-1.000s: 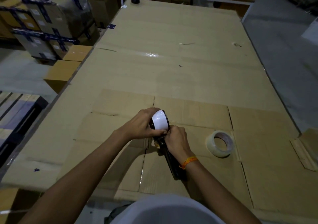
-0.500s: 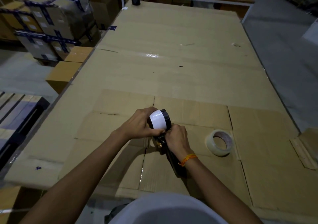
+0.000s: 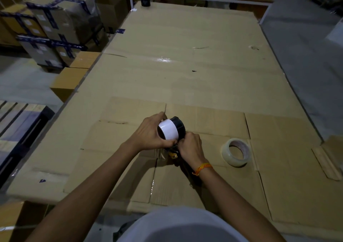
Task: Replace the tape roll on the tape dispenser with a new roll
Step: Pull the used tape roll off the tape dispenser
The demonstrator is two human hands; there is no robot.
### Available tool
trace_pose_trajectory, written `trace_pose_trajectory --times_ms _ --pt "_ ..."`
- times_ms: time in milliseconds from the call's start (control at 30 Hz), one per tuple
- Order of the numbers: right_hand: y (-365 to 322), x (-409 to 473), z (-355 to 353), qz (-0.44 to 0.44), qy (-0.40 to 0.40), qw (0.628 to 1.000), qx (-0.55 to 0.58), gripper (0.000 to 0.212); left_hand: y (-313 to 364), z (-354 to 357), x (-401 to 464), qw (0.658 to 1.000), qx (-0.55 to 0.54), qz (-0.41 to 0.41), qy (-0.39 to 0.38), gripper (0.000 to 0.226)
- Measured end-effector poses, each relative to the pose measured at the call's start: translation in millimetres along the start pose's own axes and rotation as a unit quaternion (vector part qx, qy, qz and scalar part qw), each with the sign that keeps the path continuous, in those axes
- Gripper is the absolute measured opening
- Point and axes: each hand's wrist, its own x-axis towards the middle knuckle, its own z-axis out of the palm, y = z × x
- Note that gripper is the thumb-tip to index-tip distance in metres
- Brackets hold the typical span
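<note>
The left hand is curled around the white-faced tape roll, gripping it from the left; its fingertips are hidden behind the roll. The roll sits half off the black round hub of the tape dispenser. The right hand is closed on the dispenser just below the hub, covering most of its frame; only a yellow tab and a dark handle running under the wrist show, and the low light blurs their shape. Compared with a second ago, the roll stands further left of the hub, baring more black. To the right of the dispenser, well apart, a clear tape roll with a pale core lies flat on the cardboard-covered surface, unmoved.
</note>
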Motion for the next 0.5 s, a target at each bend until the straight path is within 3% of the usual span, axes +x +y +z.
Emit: trace_pose_trajectory --times_ms 500 --pt "0 11 -6 0.011 0.000 1.000 0.015 0.017 17 -4 1 0.999 0.020 -0.044 -0.012 0.070"
